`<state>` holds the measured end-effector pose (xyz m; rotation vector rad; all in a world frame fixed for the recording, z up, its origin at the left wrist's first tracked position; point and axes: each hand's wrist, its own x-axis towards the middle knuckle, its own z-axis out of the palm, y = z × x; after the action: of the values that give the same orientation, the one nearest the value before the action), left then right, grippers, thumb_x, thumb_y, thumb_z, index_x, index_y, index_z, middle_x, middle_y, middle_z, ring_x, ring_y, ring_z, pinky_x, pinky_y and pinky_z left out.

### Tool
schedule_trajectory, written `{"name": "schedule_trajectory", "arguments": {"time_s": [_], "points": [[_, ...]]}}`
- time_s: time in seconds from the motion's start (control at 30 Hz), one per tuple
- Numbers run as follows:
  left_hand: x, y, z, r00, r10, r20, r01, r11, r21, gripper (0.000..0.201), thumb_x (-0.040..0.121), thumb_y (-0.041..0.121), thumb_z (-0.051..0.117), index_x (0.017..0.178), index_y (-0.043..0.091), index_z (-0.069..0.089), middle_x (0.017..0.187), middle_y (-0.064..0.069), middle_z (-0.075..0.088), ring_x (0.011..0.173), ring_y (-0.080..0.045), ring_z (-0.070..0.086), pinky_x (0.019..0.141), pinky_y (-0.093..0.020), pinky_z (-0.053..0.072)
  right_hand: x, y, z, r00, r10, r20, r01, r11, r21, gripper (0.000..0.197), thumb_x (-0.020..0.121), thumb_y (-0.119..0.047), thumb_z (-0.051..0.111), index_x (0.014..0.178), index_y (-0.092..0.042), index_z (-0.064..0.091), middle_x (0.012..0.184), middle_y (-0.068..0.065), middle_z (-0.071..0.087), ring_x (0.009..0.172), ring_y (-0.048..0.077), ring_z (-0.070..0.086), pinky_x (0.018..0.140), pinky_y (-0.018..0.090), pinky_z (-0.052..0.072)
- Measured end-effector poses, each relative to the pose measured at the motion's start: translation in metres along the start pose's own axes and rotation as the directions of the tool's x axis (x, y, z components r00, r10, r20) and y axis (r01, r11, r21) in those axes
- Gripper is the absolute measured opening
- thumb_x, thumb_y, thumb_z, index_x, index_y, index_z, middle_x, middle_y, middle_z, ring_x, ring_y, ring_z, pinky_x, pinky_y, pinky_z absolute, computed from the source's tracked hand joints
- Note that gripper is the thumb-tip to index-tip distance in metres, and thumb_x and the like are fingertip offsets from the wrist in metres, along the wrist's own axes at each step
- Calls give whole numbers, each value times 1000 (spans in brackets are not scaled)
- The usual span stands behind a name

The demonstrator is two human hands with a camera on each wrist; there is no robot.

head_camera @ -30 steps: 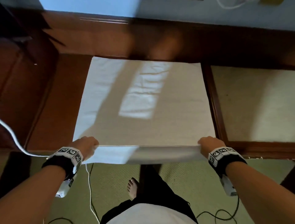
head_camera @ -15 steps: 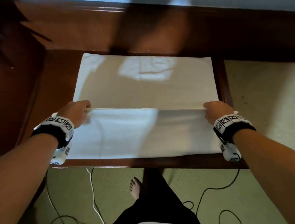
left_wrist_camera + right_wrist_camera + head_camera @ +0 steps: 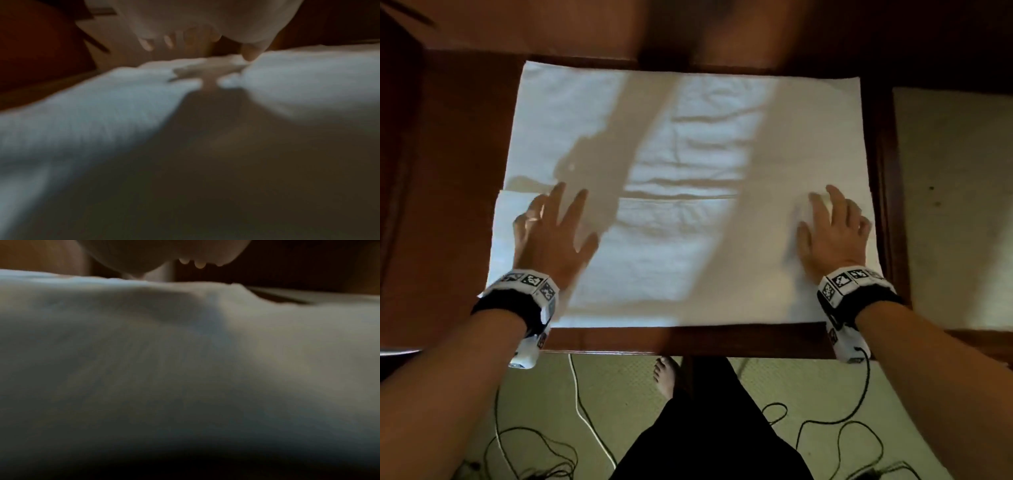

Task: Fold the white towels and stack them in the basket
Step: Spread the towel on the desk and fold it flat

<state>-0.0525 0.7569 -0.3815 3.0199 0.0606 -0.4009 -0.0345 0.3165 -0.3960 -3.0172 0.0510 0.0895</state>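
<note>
A white towel (image 3: 688,144) lies spread on the dark wooden table (image 3: 688,339). Its near part is folded forward, and the folded edge (image 3: 681,197) runs across the middle. My left hand (image 3: 551,229) lies flat on the folded layer near its left end, fingers spread and straight. My right hand (image 3: 832,229) lies flat on the layer near the right end, fingers straight too. In the left wrist view the towel (image 3: 102,105) fills the lower frame under the fingertips (image 3: 249,52). The right wrist view shows blurred towel (image 3: 185,337) below the hand. No basket is in view.
The table's near edge (image 3: 688,346) runs just behind my wrists. A pale mat (image 3: 955,205) lies to the right of the table. White and black cables (image 3: 582,404) trail over the green floor by a bare foot (image 3: 666,373).
Both hands carried the towel's near edge forward over the table, laid it down across the middle, let go and now rest flat on the folded layer.
</note>
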Motion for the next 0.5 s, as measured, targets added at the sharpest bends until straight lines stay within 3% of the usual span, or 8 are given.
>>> {"name": "schedule_trajectory", "arguments": {"time_s": [0.07,0.13,0.23,0.37,0.43,0.5], "points": [[-31,8,26,995,66,78,-68,997,21,75,96,66,31,160,31,13,168,-8,7,150,-41,16,113,-66,22,-38,-5,18,990,1,139,-2,1000,7,64,94,-50,35,154,-28,25,164,8,10,147,33,16,111,53,21],[-57,6,48,989,54,138,-58,998,22,79,92,73,16,160,34,5,169,-3,-5,152,-40,6,114,-68,16,-69,0,30,975,6,224,4,999,-41,69,95,-60,26,157,-35,10,166,4,-4,151,30,3,117,53,15],[-77,2,63,993,32,113,-33,999,4,81,90,76,13,160,37,2,168,3,-14,153,-38,-1,116,-67,9,-90,10,35,968,21,252,-3,997,-72,71,94,-65,21,157,-39,1,166,1,-12,152,27,-5,120,53,11],[-72,17,58,993,80,85,-80,997,-3,85,89,76,22,160,31,12,168,-7,-1,151,-42,9,114,-70,17,-84,-13,31,981,47,189,-44,999,-17,74,90,-63,28,154,-25,26,166,9,5,151,33,8,116,54,17],[-69,35,60,977,174,123,-181,982,46,87,87,78,24,159,29,17,167,-12,8,148,-46,15,111,-71,22,-79,-45,33,990,-70,118,67,997,29,72,89,-59,37,149,-20,38,163,13,17,148,37,19,111,53,24],[-69,52,68,959,245,143,-260,961,96,89,86,80,22,160,31,15,167,-13,8,149,-47,14,110,-71,21,-78,-86,41,961,-261,92,257,965,48,72,88,-58,42,149,-21,40,162,14,20,147,37,23,108,52,28]]}}
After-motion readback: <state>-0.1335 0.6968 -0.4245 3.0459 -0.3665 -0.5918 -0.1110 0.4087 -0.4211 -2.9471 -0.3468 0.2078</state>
